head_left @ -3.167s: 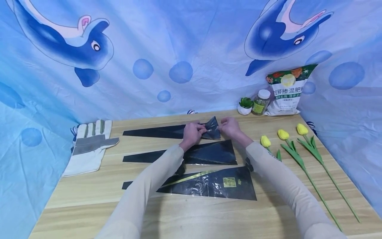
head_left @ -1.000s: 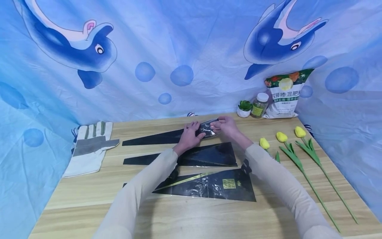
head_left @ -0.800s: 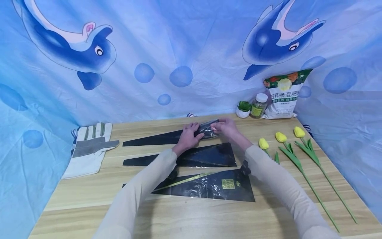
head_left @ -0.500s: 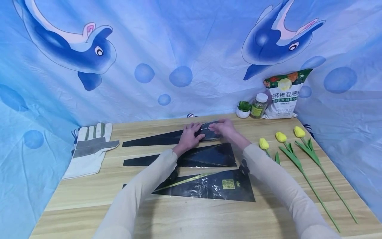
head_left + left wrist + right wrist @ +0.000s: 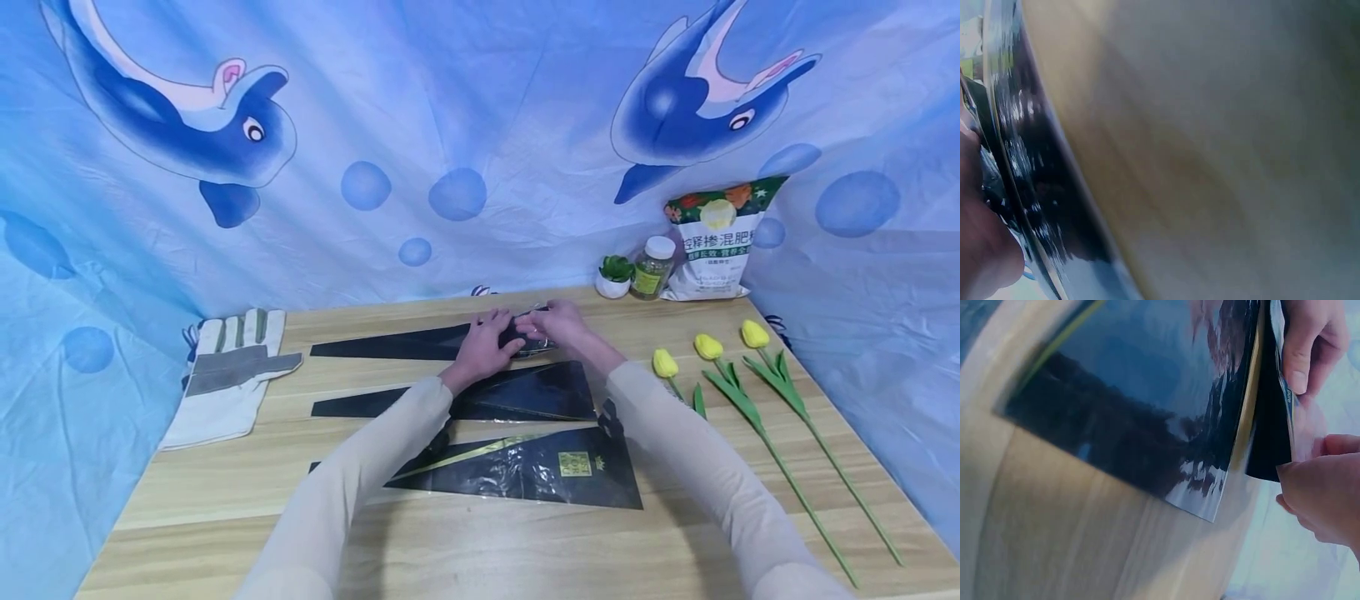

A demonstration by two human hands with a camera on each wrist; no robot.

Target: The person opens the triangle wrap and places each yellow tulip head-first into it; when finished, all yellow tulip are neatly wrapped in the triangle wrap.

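Note:
A tapered black plastic flower sleeve (image 5: 405, 343) lies at the back of the table, its narrow end to the left. My left hand (image 5: 483, 346) rests on it with fingers spread, near the wide end. At that end my right hand (image 5: 562, 325) pinches the sleeve's edge; in the right wrist view, thin clear film shows between its fingers (image 5: 1319, 494). The wide end is bunched up and partly hidden by both hands. Two more black sleeves lie in front, the middle one (image 5: 540, 387) plain and the front one (image 5: 517, 479) with gold print.
A work glove (image 5: 225, 383) lies at the left. Yellow artificial tulips (image 5: 753, 400) lie along the right side. A small potted succulent (image 5: 615, 275), a lidded jar (image 5: 652, 267) and a fertilizer bag (image 5: 720, 242) stand at the back right, before a blue curtain (image 5: 465, 100).
My left hand has gone from pinching the sleeve to lying spread on it. My right hand has come slightly left, and the sleeve's raised wide end sits lower. Its narrow end has shifted back slightly.

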